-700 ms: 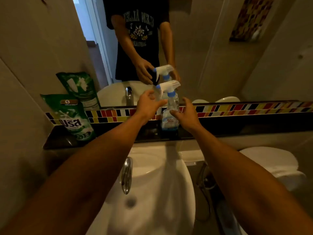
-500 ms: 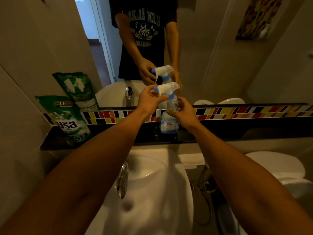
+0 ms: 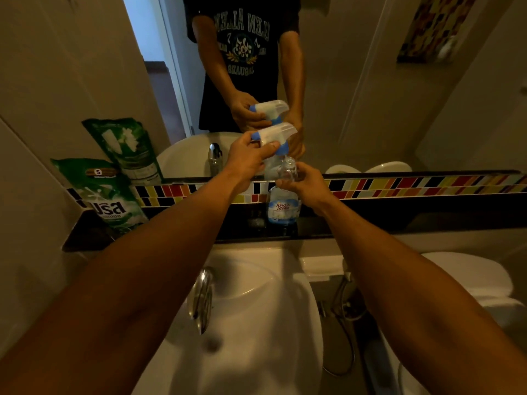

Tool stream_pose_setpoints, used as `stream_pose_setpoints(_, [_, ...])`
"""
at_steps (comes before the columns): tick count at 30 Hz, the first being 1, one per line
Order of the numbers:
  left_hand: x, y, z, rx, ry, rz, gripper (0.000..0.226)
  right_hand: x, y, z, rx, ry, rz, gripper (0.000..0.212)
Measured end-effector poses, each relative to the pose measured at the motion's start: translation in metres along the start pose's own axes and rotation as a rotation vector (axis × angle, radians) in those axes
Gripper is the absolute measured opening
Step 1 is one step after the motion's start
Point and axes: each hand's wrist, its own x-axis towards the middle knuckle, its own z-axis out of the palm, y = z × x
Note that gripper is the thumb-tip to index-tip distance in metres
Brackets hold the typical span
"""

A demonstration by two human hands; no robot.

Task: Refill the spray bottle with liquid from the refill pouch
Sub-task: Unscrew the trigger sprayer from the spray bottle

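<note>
A clear spray bottle with a blue and white label stands upright on the dark ledge under the mirror. My right hand grips its neck. My left hand is closed on the white and blue trigger head, which sits lifted just above the bottle's open mouth. The green refill pouch leans against the wall at the ledge's left end, apart from both hands.
A white sink with a chrome faucet lies below the ledge. A white toilet is at the right, with a hose between them. The mirror reflects the pouch, the bottle and a person. Coloured tiles run along the ledge.
Both hands closed in on the bottle. My left hand took the trigger head and raised it off the neck; my right hand moved up onto the neck.
</note>
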Motion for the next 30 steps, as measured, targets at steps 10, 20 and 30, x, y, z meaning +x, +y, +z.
stream_pose_setpoints(10, [0.009,0.071,-0.029,-0.014,0.001,0.127,0.041,-0.014,-0.014,-0.003,-0.022,0.035,-0.003,0.040])
stream_pose_setpoints(20, [0.003,0.126,-0.062,-0.104,0.056,0.223,0.036,-0.026,-0.025,-0.001,-0.078,0.041,-0.022,0.042])
stream_pose_setpoints(30, [-0.001,0.113,-0.089,-0.247,0.148,0.172,0.040,-0.029,-0.028,-0.001,-0.028,0.075,-0.047,0.040])
